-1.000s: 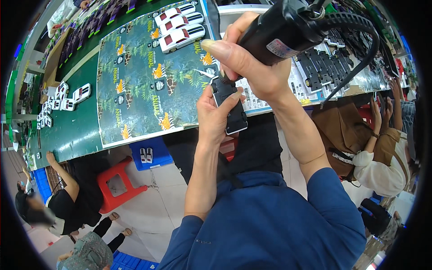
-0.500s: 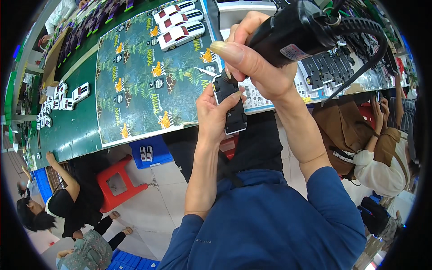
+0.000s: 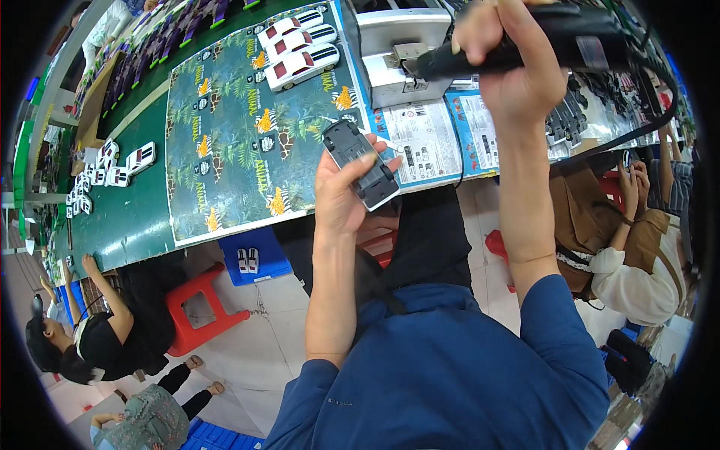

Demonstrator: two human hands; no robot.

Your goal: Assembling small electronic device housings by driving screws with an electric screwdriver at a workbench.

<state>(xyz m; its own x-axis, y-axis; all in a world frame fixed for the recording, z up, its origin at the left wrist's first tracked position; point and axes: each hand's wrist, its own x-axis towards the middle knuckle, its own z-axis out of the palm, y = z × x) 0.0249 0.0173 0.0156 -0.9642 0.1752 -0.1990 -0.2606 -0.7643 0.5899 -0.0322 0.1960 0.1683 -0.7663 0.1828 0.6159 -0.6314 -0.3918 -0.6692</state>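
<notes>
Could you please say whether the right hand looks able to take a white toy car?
Probably not: the right hand grips a black handheld tool, though the white toy cars lie uncovered.

The toy car's underside point(image 3: 345, 141) appeared as matt black plastic; the power tool point(image 3: 559, 37) had a smooth, glossy black casing. White toy cars point(image 3: 304, 65) showed glossy shells. The silvery box point(image 3: 382, 46) looked like smooth metal, the green tabletop point(image 3: 129, 210) glossy, the shirt point(image 3: 450, 367) matt cloth, the stool point(image 3: 178, 322) smooth plastic.

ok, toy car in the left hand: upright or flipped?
Flipped: the toy car in the left hand shows its black underside to the camera, white body visible only along the edge.
</notes>
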